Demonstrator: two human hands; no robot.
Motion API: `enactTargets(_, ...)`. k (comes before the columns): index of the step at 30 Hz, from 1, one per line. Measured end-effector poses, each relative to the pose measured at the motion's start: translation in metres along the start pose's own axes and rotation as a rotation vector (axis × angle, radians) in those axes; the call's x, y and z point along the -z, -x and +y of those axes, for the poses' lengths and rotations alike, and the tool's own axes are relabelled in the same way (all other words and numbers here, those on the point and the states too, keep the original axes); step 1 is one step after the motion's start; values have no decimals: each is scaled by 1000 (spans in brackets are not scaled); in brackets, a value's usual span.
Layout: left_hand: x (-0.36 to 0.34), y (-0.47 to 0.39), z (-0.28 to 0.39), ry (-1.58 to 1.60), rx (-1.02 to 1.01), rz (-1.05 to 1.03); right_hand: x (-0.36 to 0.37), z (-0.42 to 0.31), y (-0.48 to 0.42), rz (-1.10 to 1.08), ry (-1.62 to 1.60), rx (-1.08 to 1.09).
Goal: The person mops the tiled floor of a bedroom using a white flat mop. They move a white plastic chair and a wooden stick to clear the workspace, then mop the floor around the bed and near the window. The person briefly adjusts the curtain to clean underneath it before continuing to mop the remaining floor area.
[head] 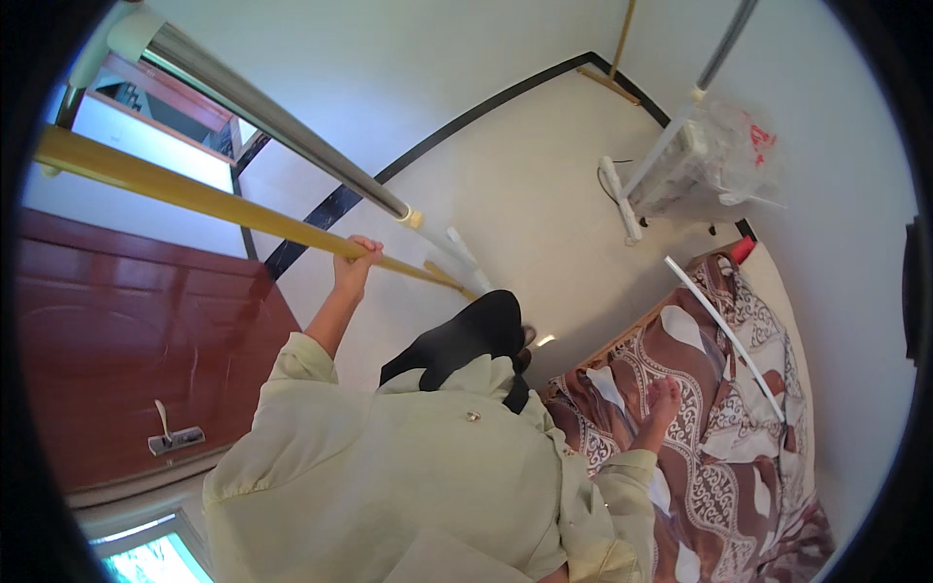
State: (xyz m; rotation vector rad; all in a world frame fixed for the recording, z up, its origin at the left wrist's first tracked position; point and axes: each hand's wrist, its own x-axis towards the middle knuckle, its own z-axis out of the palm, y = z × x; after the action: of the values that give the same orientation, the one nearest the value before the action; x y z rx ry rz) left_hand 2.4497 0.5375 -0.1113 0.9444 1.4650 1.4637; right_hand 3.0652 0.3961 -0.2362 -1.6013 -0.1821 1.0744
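My left hand point(358, 255) is wrapped around a yellow pole point(219, 208), which slants from the upper left down to a short crosspiece on the floor near my feet. Beside it runs a shiny metal pole point(291, 131) with a white plastic joint at its upper end and a white lower section with a foot. My right hand point(663, 399) hovers over or rests on a brown-and-white patterned cloth point(685, 437); which of these, I cannot tell. Its fingers look loosely curled and nothing is seen in them. A thin white rod point(725, 339) lies on the cloth.
At the right stands a second metal pole point(721, 47) with a white foot, beside a plastic-wrapped object point(685, 175). Another yellow pole point(623, 36) with a crosspiece stands at the far wall. A reddish-brown door point(131, 328) is on the left. A red object point(742, 250) lies by the cloth.
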Motion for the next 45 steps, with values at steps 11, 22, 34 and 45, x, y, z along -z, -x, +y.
enactTargets(11, -40, 10, -2, -491, 620, 330, -171, -126, -105, -242, 111, 318)
enactTargets(22, -116, -92, 6, 175, -74, 674, -373, -321, -268, -155, 299, 653)
enactTargets(34, -87, -193, 8, 231, -145, 828, -552, -374, -370, -337, -198, 463)
enactTargets(45, -58, -308, 36, 284, -143, 1030, -783, -389, -377, -507, -176, 402)
